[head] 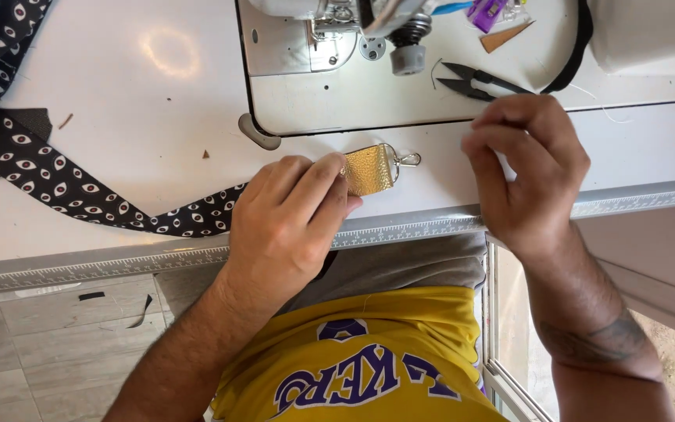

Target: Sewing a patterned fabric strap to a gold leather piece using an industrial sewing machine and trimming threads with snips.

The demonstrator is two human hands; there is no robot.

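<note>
Gold tab [369,169] pinched by left hand [287,223]; right hand [521,168] fingers curled, contents unclear

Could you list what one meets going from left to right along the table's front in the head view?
Black patterned strap → left hand pressing on it → gold tab → metal clasp → right hand, raised with fingers pinched.

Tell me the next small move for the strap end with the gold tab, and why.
Probably bring the right hand down onto the metal clip. The left hand pins the patterned strap at the gold tab near the table edge, while the right hand hovers beside it, fingers pinched, holding nothing I can make out.
</note>
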